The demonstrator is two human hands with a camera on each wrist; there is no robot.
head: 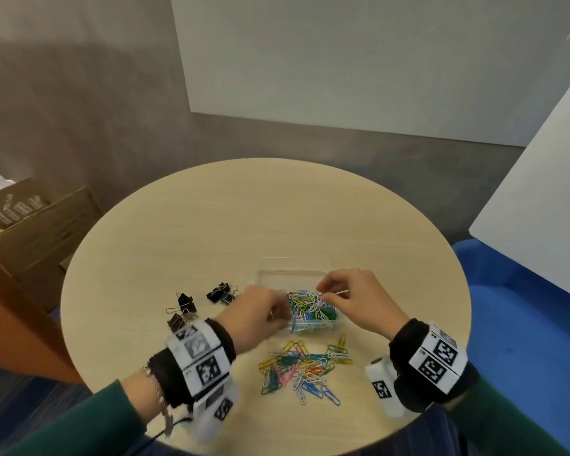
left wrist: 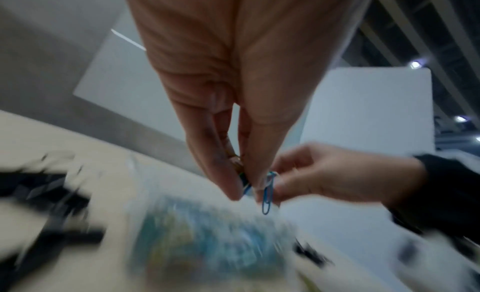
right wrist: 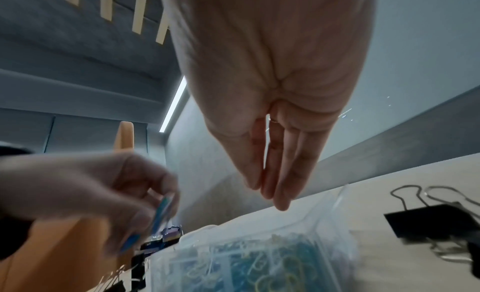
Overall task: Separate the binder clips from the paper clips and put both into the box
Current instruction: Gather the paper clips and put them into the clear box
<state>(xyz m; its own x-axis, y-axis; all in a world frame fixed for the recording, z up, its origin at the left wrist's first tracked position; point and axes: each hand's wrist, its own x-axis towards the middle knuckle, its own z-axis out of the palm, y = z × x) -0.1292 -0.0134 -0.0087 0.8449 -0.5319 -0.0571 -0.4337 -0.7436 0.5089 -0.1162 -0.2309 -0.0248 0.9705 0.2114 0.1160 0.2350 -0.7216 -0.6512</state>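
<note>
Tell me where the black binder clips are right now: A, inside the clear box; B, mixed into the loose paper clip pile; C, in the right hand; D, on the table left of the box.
D: the black binder clips lie on the table left of the clear box, which holds only coloured paper clips.

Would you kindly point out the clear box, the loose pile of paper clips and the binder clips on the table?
clear box [head: 278, 274]: head view, bare far rim.
loose pile of paper clips [head: 301, 365]: head view, middle of the heap.
binder clips [head: 220, 292]: head view, black body of the far cluster.
</note>
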